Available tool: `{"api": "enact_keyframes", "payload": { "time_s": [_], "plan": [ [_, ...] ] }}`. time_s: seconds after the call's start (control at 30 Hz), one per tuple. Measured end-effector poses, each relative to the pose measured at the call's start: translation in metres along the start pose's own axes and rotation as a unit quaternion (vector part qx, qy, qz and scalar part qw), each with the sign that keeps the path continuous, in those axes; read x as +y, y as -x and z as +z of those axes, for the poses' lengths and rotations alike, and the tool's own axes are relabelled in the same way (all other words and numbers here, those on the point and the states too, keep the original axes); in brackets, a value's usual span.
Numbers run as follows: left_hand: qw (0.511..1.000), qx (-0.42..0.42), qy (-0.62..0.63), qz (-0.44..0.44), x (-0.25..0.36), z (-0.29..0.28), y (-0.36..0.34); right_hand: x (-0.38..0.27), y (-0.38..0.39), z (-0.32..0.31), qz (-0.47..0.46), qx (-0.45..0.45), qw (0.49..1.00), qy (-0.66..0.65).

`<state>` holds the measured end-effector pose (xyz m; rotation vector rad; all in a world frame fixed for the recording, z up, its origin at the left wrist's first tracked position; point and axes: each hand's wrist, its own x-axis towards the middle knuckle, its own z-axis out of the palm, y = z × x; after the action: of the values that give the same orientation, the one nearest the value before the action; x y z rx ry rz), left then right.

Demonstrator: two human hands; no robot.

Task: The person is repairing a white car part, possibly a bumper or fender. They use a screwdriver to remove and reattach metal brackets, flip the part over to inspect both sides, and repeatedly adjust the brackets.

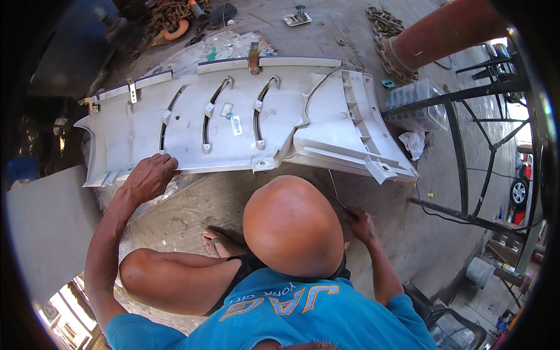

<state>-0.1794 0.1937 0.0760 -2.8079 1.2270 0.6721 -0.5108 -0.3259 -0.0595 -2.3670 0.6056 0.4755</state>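
A large off-white plastic panel [192,125], possibly a vehicle body panel, lies ahead of me with its ribbed back face up. It has curved slots, metal brackets [254,58] along its far edge and small labels. My left hand [150,177] is closed on the panel's near edge, left of the middle; its fingertips curl over the rim. To the right of my raised knee, my right hand [360,224] is closed around the lower end of a thin-shafted tool [334,185]. The shaft points up at the panel's underside; my fingers partly hide the grip, so its exact kind is unclear.
Rusty chains [169,17] lie at the far left, others by a red pipe [446,38] at far right. A black metal frame [461,157] and a clear plastic box [417,102] stand to the right. A grey board [52,227] is at left, a plastic chair [449,321] behind right.
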Motion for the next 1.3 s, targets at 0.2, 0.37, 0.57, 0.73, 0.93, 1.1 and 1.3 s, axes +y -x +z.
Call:
{"api": "enact_keyframes", "payload": {
  "time_s": [0.2,0.37,0.57,0.73,0.93,1.1,1.3],
  "plan": [
    [0.998,0.018,0.061,-0.026,0.014,-0.005,0.003,-0.038,-0.04,0.007,-0.144,0.058,0.987,0.05],
    [0.995,0.033,0.094,0.008,0.041,0.005,-0.021,-0.145,-0.028,-0.009,-0.06,-0.085,0.949,-0.296],
    [0.999,0.045,0.018,0.025,0.062,0.024,-0.039,-0.196,-0.098,0.017,0.081,-0.21,0.782,-0.581],
    [0.997,0.077,0.028,0.014,0.059,0.03,-0.05,-0.197,-0.14,0.06,0.098,-0.208,0.721,-0.654],
    [0.996,0.079,0.041,-0.018,0.072,0.019,-0.056,-0.195,-0.179,0.106,0.017,-0.122,0.688,-0.715],
    [0.996,0.057,0.045,-0.061,0.082,-0.004,-0.067,-0.207,-0.2,0.126,0.059,-0.097,0.609,-0.785],
    [0.996,0.062,0.01,-0.057,0.088,-0.005,-0.064,-0.215,-0.205,0.134,0.055,-0.074,0.617,-0.781]
  ]
}}
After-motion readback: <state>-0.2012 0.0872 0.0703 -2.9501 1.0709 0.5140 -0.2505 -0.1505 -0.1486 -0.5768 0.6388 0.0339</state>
